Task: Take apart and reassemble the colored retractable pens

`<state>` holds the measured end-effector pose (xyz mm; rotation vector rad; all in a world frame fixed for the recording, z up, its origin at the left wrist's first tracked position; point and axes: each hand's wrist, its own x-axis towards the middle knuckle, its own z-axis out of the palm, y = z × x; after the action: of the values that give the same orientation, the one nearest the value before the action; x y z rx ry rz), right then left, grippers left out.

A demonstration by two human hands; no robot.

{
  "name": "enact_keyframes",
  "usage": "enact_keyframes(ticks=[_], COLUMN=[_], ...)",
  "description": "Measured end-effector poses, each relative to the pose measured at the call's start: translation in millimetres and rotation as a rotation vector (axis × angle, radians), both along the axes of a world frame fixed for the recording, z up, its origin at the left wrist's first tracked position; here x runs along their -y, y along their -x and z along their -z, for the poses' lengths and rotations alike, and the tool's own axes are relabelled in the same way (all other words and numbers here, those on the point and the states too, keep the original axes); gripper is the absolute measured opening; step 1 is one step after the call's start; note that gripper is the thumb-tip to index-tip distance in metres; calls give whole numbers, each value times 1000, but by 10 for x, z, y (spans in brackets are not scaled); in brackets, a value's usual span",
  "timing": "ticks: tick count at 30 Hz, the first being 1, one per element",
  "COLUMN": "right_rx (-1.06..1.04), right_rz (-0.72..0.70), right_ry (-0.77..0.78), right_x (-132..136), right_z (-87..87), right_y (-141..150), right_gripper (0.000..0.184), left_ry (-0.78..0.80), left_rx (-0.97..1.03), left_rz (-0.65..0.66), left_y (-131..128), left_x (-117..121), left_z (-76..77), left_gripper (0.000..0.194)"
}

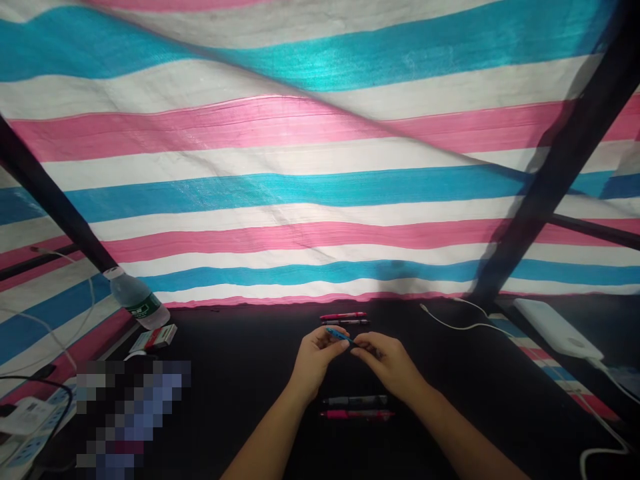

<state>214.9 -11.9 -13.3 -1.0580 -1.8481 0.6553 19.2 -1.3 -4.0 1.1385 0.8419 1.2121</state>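
Note:
Between my two hands is a blue pen point(338, 335), held slightly tilted above the dark tabletop. My left hand point(320, 351) pinches its blue end between thumb and fingers. At the darker end, my right hand point(380, 353) closes its thumb and fingertips on the pen. Just beyond my hands lie a red pen point(343, 316) and a dark pen point(345, 323), side by side. Nearer to me, between my forearms, rest a black pen point(355, 401) and a pen with a pink-red grip point(357, 415).
On the left stand a water bottle point(137, 300), a small box point(154, 338) and a power strip point(37, 443) with cables. To the right lie a white power bank point(557, 328) and a white cable point(460, 327). A striped sheet point(310, 187) hangs behind the table.

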Motion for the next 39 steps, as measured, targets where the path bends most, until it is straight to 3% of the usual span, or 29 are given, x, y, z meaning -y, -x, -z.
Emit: enact_keyframes(ticks=[5,10,20,28,32,39], right_rx=[-20,-31,-126,-116,-127,-138], right_rz=[41,22,-31,-57,-119,-154], right_ry=[26,58,175,201,238,304], right_x=[11,32,11,-27,-21,17], right_z=[10,-37,-41,71,125,93], right_y=[13,20,44,17,19,41], right_gripper=[5,6,18,47,68,74], left_ry=[-28,-18,91,81,50,-5], left_rx=[-18,-38,145,319,309,208], left_rz=[90,62,49,-109,-71,-15], left_y=[-80,-101,-119,-54,-75,-139], left_x=[52,47,72,10,33,81], left_z=[46,62,17,-18,-20,24], left_gripper=[26,29,34,32,30,28])
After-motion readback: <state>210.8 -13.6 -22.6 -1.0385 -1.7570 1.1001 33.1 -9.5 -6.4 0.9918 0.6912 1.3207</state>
